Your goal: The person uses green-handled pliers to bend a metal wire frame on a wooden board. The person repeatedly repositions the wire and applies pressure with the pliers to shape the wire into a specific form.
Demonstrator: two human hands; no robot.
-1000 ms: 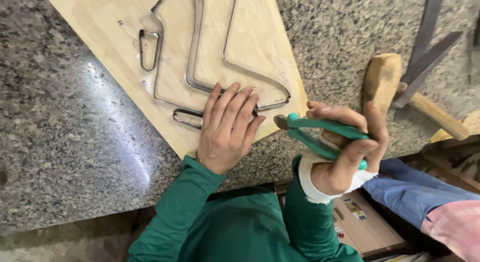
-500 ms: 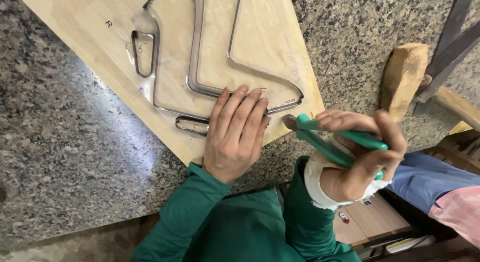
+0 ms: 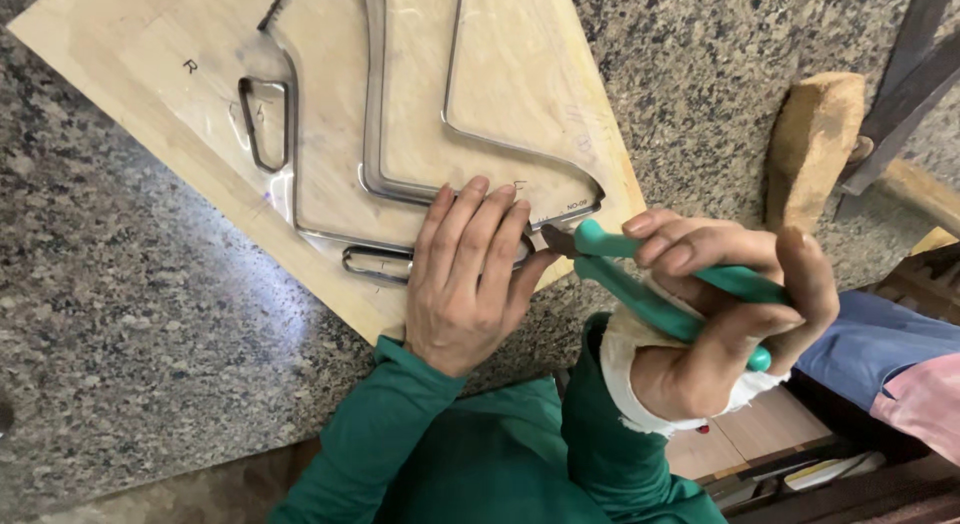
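Our left hand (image 3: 468, 279) lay flat w/ fingers (image 3: 470, 229) straight and pressed side by side, tips resting on the bent metal strip (image 3: 420, 192), prob. to pin it to the wooden board (image 3: 150, 94) so it wouldn't slide. Just right of those fingertips our right hand (image 3: 715, 319) was wrapped tight round the green-handled pliers (image 3: 650, 279), index and middle fingers (image 3: 680, 234) curled over the upper handle, thumb hooked round the far end; handles looked squeezed close, nose aimed at the strip end beside our left little finger, though we couldn't tell if it actually bit the metal, since the hand hid that spot. The strip itself was dull grey steel band standing on edge, formed into an angular boot-like outline w/ rounded corners, a second contour running outside it. Under the left palm sat a small oblong loop (image 3: 375, 264); beyond the fingertips, up-left, a small D-shaped loop (image 3: 262, 124). Board sat skewed on a speckled granite counter (image 3: 120, 314). Past the right hand lay a wooden mallet (image 3: 815, 144).
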